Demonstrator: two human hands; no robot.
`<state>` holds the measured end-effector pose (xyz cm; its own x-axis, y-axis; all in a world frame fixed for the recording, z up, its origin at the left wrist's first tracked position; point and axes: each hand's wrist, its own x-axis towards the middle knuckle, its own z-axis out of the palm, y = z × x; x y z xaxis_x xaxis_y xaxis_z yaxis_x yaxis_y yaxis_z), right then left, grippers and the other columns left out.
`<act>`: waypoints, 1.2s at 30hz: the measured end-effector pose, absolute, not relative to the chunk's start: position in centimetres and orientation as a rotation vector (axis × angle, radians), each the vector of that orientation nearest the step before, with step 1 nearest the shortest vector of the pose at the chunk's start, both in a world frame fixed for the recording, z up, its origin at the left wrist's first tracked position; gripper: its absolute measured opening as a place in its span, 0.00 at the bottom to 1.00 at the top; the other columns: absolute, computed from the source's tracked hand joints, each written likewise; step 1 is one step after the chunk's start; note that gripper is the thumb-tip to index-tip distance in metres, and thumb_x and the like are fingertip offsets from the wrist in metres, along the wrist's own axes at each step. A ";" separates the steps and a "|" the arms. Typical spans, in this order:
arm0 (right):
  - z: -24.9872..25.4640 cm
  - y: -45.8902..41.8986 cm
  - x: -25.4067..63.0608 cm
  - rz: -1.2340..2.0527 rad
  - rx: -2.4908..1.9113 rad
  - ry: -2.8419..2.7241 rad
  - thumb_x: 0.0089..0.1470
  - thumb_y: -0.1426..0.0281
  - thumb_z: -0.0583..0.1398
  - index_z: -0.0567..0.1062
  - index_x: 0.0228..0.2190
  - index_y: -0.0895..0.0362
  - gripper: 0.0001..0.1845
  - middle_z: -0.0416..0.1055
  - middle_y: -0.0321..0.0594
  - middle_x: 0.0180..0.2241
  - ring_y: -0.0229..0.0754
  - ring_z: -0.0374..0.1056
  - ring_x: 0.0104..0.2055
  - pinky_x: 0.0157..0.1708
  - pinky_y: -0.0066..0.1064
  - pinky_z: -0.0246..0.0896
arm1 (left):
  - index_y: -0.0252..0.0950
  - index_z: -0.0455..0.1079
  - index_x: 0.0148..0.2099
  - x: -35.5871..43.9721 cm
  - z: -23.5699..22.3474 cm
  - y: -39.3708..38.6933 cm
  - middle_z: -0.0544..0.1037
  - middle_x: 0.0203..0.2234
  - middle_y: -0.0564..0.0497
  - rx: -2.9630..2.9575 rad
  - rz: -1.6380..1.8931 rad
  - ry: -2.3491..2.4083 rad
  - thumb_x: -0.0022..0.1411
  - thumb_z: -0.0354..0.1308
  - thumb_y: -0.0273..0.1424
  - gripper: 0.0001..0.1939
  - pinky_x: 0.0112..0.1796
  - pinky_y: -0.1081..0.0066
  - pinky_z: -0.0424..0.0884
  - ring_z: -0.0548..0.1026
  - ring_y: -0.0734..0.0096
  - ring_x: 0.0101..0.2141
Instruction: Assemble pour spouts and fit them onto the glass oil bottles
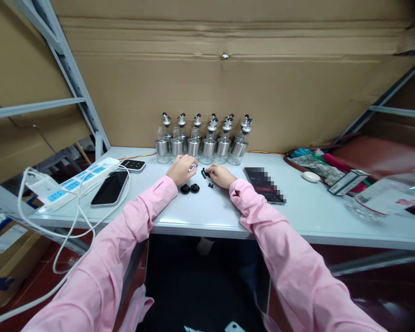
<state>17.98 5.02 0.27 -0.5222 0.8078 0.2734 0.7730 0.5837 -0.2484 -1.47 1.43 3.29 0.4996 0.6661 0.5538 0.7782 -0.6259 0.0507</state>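
My left hand [181,169] is closed around a small silvery pourer spout piece [192,167], mostly covered by the fingers. Just right of it, my right hand [222,175] pinches at a cluster of small black parts [204,173] on the table; one seems to be between the fingertips. Two round black ribbed stoppers [194,188] lie side by side below my left hand. Tiny black pieces [210,186] rest near my right fingers. Behind both hands stand glass bottles with steel sleeves [208,148] in rows. Several carry silver pourer spouts with black levers [227,123]; three at the front left have bare necks.
At left on the white table [200,214] are a power strip [79,182] with looping white cables, a phone [109,188] and a small black-and-white device [133,165]. A dark flat item [263,184] lies right, beyond it a white oval object [311,177], small box and plastic container.
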 end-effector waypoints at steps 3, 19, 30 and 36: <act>0.2 5.0 17.9 0.096 -1.305 -2.441 0.51 0.79 0.52 0.76 0.41 0.62 0.17 0.71 0.48 0.41 0.41 0.67 0.41 0.46 0.29 0.58 | 0.35 0.65 0.37 -1.5 3.3 1.4 0.73 0.30 0.51 -2.548 -0.797 -1.241 0.58 0.52 0.28 0.04 0.40 0.66 0.58 0.69 0.65 0.37; 0.2 5.1 18.0 0.147 -1.239 -2.464 0.50 0.81 0.52 0.76 0.37 0.61 0.16 0.72 0.47 0.40 0.42 0.66 0.44 0.48 0.31 0.57 | 0.36 0.64 0.38 -1.4 2.9 1.4 0.73 0.32 0.51 -2.557 -0.832 -1.215 0.59 0.50 0.27 0.04 0.44 0.64 0.56 0.68 0.65 0.38; 0.7 4.7 17.9 0.167 -1.124 -2.481 0.47 0.81 0.53 0.78 0.33 0.61 0.15 0.72 0.45 0.36 0.41 0.67 0.39 0.45 0.30 0.59 | 0.36 0.64 0.38 -1.4 2.9 1.4 0.73 0.32 0.51 -2.557 -0.834 -1.197 0.59 0.50 0.27 0.04 0.44 0.64 0.56 0.68 0.65 0.38; 0.6 4.6 17.8 0.190 -1.171 -2.473 0.49 0.80 0.53 0.78 0.34 0.60 0.15 0.72 0.44 0.36 0.39 0.68 0.36 0.43 0.28 0.60 | 0.35 0.63 0.40 -1.4 2.9 1.4 0.73 0.32 0.50 -2.575 -0.821 -1.248 0.58 0.51 0.28 0.06 0.42 0.64 0.58 0.68 0.64 0.38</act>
<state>17.76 4.64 0.65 -0.5713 0.7666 0.2930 0.7127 0.6405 -0.2860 -1.42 1.41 2.91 0.4997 0.6751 0.5427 0.7655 -0.6374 0.0881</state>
